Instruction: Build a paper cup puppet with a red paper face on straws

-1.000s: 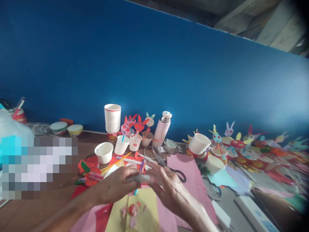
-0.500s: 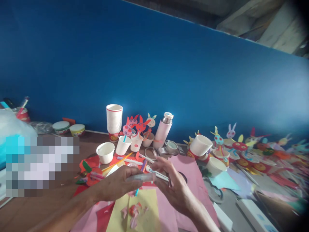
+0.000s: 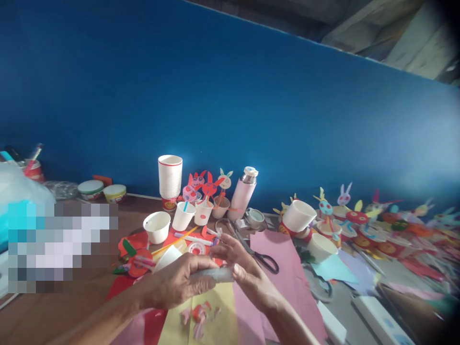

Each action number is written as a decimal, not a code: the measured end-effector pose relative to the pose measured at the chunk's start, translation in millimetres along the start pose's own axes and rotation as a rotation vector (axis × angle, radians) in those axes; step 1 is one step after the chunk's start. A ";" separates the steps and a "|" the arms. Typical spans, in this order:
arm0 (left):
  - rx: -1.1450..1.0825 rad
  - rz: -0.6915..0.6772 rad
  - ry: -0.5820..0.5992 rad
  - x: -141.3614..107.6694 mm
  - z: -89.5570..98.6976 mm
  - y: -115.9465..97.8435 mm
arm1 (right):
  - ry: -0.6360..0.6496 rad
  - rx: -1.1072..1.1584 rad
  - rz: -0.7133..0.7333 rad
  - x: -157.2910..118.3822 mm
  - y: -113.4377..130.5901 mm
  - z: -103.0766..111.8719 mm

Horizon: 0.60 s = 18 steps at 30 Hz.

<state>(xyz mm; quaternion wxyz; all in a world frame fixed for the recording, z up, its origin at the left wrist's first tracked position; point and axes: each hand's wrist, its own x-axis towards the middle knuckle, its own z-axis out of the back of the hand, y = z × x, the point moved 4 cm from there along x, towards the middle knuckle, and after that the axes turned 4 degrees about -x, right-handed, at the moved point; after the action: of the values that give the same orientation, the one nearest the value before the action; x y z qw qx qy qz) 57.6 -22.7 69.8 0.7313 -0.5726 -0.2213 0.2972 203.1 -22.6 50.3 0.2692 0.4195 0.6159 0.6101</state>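
Observation:
My left hand (image 3: 176,282) is closed around a translucent, greyish roll (image 3: 217,274) that looks like clear tape seen from its edge. The thumb lies on top, with fingers underneath. At the roll's other end, my right hand (image 3: 247,275) has its thumb against it and its fingers curving behind. A white paper cup (image 3: 168,258) lies tipped just behind my left hand. Beyond my right hand, black-handled scissors (image 3: 266,262) rest partly on pink paper (image 3: 283,273). Below the hands, torn pink and orange scraps (image 3: 201,314) lie on yellow paper (image 3: 219,326).
Stacked paper cups (image 3: 170,177), cups with paper rabbit faces (image 3: 209,188) and a pink thermos (image 3: 242,196) stand along the blue wall (image 3: 215,96). More decorated cups (image 3: 328,227) crowd the right side. A small white ring-shaped spool (image 3: 197,248) lies behind the hands.
Both hands have dropped slightly with the roll, and my right thumb has come onto its end. A pale, elongated thing by my right fingers no longer shows there; the scissors behind are more visible.

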 end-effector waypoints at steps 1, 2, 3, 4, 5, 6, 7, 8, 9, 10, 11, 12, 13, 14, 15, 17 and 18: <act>0.017 -0.021 0.010 -0.3 -1.1 -1.8 | 0.025 0.042 -0.013 -0.2 -2.3 -3.3; 0.031 -0.044 0.023 -0.5 -2.2 -3.6 | 0.042 0.075 -0.023 -0.5 -4.3 -6.2; 0.040 -0.066 0.036 -0.7 -3.1 -5.4 | 0.051 0.095 -0.035 -1.0 -6.1 -8.6; 0.050 -0.089 0.042 -0.8 -3.7 -7.2 | 0.053 0.104 -0.047 -1.6 -7.7 -10.5; 0.061 -0.111 0.047 -0.8 -4.2 -8.9 | 0.050 0.107 -0.055 -2.2 -8.6 -12.0; 0.076 -0.127 0.051 -0.8 -4.7 -10.4 | 0.044 0.110 -0.058 -2.7 -9.0 -12.9; 0.098 -0.140 0.050 -0.7 -4.9 -11.6 | 0.041 0.117 -0.054 -3.1 -8.7 -13.7; 0.121 -0.150 0.046 -0.7 -5.0 -12.6 | 0.040 0.127 -0.045 -3.4 -7.8 -14.2; 0.147 -0.156 0.041 -0.8 -5.1 -13.3 | 0.039 0.133 -0.035 -3.7 -6.7 -14.5; 0.172 -0.157 0.032 -0.9 -5.1 -13.9 | 0.036 0.131 -0.027 -3.8 -5.5 -14.5; 0.194 -0.158 0.019 -1.1 -4.8 -14.4 | 0.029 0.118 -0.024 -3.9 -4.6 -14.3; 0.211 -0.161 0.008 -1.4 -4.6 -15.0 | 0.019 0.097 -0.027 -4.0 -4.2 -13.9; 0.218 -0.167 0.001 -1.7 -4.5 -15.7 | 0.009 0.074 -0.033 -4.1 -4.3 -13.5; 0.215 -0.172 -0.004 -2.0 -4.5 -16.1 | 0.000 0.055 -0.038 -4.2 -5.1 -13.1; 0.202 -0.170 -0.010 -2.1 -4.4 -15.9 | -0.011 0.045 -0.036 -4.2 -6.4 -12.5; 0.151 -0.129 -0.019 -1.3 -4.4 -12.8 | -0.041 0.051 -0.020 -3.8 -10.8 -10.4; 0.118 -0.095 -0.026 -0.3 -4.5 -9.9 | -0.057 0.065 -0.009 -3.2 -13.9 -9.0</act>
<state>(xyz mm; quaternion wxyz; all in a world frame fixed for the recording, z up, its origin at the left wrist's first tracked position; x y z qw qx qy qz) 62.2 -27.9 78.4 0.7741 -0.5134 -0.2400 0.2822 194.5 -28.7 37.1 0.2758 0.4425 0.6294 0.5762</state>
